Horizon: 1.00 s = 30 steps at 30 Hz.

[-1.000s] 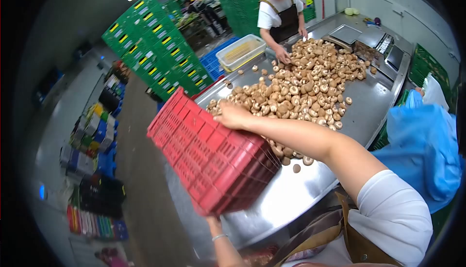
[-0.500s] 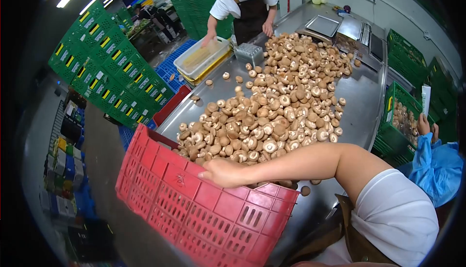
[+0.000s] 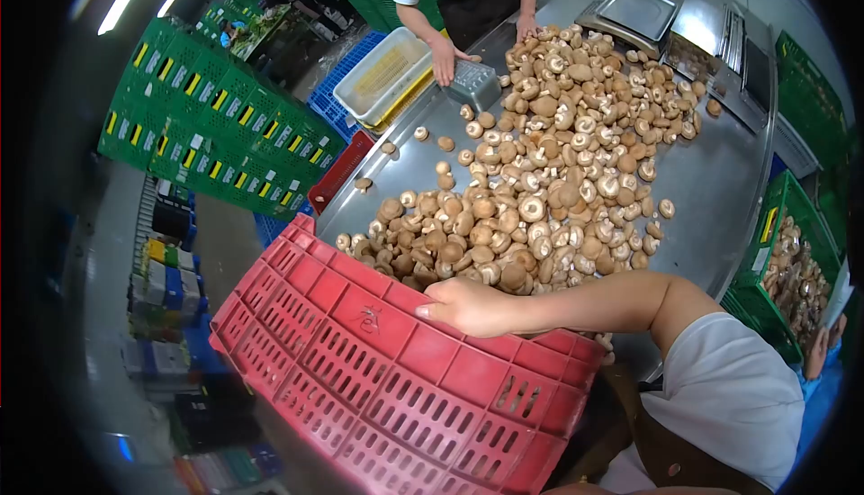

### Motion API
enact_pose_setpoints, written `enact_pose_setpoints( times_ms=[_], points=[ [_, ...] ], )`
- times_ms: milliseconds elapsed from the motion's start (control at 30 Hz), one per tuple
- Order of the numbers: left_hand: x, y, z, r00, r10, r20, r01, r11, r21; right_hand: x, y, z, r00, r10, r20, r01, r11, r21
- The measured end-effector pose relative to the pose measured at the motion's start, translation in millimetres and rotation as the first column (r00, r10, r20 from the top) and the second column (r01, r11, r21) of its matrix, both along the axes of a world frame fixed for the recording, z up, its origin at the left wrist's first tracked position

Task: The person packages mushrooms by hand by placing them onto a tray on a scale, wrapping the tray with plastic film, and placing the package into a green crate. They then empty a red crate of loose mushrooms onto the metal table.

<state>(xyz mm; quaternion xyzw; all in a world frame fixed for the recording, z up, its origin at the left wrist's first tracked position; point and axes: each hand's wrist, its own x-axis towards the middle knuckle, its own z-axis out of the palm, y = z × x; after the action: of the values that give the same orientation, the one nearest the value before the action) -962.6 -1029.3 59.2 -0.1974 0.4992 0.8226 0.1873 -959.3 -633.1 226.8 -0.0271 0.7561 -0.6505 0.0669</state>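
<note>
My right hand (image 3: 477, 308) is closed over the upper rim of a red slatted crate (image 3: 396, 351), its thumb on the outer wall and its fingers hidden behind the rim. The crate is tilted at the near edge of a metal table (image 3: 711, 180). Right beyond the rim, a large heap of brown mushrooms (image 3: 540, 162) spreads over the table. Mushrooms also show through the slots at the crate's right end. My left hand is out of view.
Across the table, a co-worker's hands (image 3: 445, 58) are at a clear plastic box (image 3: 474, 85) and the heap. A white tub (image 3: 382, 76) stands beside it. Metal trays (image 3: 637, 13) lie at the back. Green crates (image 3: 207, 121) are stacked left; another (image 3: 783, 270) holds mushrooms at right.
The view has shifted. The red crate and my right hand appear slightly farther right in the picture. The co-worker's one hand has gone from the white tub to the clear box.
</note>
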Motion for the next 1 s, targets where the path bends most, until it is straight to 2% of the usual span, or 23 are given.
enact_pose_setpoints(
  times_ms=[100,133,233,300,367,500,567,633,667,700,733,800,867,900,933,967,1000],
  points=[
    [9.4,48.1,28.9,0.999,-0.03,0.019,0.03,0.999,-0.022,13.4,57.9,0.6,0.999,-0.047,0.007,0.047,0.991,-0.125],
    [11.1,65.3,38.5,0.999,-0.044,0.024,0.045,0.999,-0.027,19.3,82.1,5.7,0.998,-0.056,-0.03,0.053,0.995,-0.086],
    [16.9,114.5,62.3,0.996,-0.083,0.033,0.084,0.996,-0.033,29.6,141.5,9.2,0.995,-0.099,-0.007,0.097,0.986,-0.137],
    [20.6,145.5,74.5,0.993,-0.113,0.038,0.114,0.993,-0.029,37.9,174.8,2.8,0.982,-0.184,-0.036,0.164,0.938,-0.306],
    [21.1,176.7,88.2,0.988,-0.147,0.042,0.148,0.989,-0.024,42.6,226.8,9.1,0.99,-0.105,0.092,0.115,0.988,-0.102],
    [11.6,234.7,112.7,0.974,-0.222,0.041,0.222,0.975,0.012,36.6,289.1,-32.6,0.979,-0.2,0.05,0.206,0.946,-0.252],
    [7.9,259.1,124.3,0.965,-0.259,0.041,0.259,0.966,0.013,54.0,318.7,-2.1,0.969,-0.24,0.061,0.247,0.922,-0.299],
    [-0.8,282.6,134.3,0.954,-0.298,0.036,0.297,0.954,0.031,56.6,349.5,0.1,0.963,-0.268,0.038,0.265,0.907,-0.327],
    [-4.0,293.2,140.3,0.948,-0.316,0.035,0.314,0.949,0.037,57.6,368.4,-1.3,0.952,-0.303,-0.047,0.29,0.939,-0.187],
    [-7.8,306.3,147.3,0.942,-0.333,0.034,0.332,0.942,0.049,50.3,389.1,-18.7,0.955,-0.289,-0.07,0.269,0.94,-0.212],
    [-12.9,320.5,154.4,0.934,-0.357,0.033,0.354,0.933,0.06,59.1,402.8,-4.2,0.928,-0.354,-0.117,0.322,0.919,-0.229],
    [-20.7,355.5,175.2,0.922,-0.385,0.033,0.383,0.922,0.055,60.0,438.8,-22.0,0.906,-0.366,-0.214,0.297,0.908,-0.297],
    [-17.1,391.4,200.0,0.93,-0.365,0.039,0.365,0.931,0.008,63.0,474.0,-40.1,0.892,-0.424,-0.157,0.383,0.892,-0.239],
    [-21.6,406.7,203.5,0.927,-0.375,0.022,0.375,0.927,-0.015,68.1,496.2,-43.6,0.922,-0.373,-0.102,0.351,0.919,-0.182],
    [-27.4,415.8,205.4,0.921,-0.387,0.031,0.388,0.921,-0.019,74.6,510.5,-51.0,0.913,-0.398,-0.094,0.382,0.912,-0.152],
    [-32.4,424.5,206.8,0.914,-0.403,0.044,0.404,0.915,-0.022,75.7,517.3,-65.9,0.863,-0.469,-0.19,0.426,0.876,-0.224],
    [-32.5,439.2,215.9,0.925,-0.378,0.034,0.38,0.919,-0.104,82.0,521.5,-71.1,0.818,-0.552,-0.161,0.517,0.828,-0.216]
  ],
)
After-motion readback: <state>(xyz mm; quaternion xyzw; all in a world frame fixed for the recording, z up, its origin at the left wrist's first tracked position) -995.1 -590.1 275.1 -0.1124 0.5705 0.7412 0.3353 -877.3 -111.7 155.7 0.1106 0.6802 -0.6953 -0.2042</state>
